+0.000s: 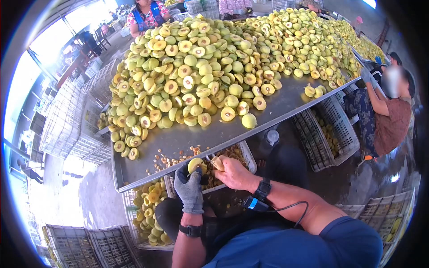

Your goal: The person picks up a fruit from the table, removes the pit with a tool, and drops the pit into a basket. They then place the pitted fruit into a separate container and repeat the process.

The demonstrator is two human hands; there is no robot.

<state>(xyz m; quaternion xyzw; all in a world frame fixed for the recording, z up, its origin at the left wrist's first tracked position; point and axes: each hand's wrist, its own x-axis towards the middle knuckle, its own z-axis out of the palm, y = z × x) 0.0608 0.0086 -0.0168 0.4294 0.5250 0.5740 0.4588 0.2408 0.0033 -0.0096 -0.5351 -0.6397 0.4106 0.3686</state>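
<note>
No word, brand, number or sign could be read. On the near side of the metal table point(178, 137), the blue-and-white face of a small box point(255, 204) was too small to make out. Beyond the table, a pale patch on a blue vest point(157, 14) was likewise too small to read.

head cam: worn on the person's head | faces forward and steeply down | wide, round-rimmed view | from beside metal table point(286, 97), its near edge close, slanting up rightward; far edge farther off, near the top
</note>
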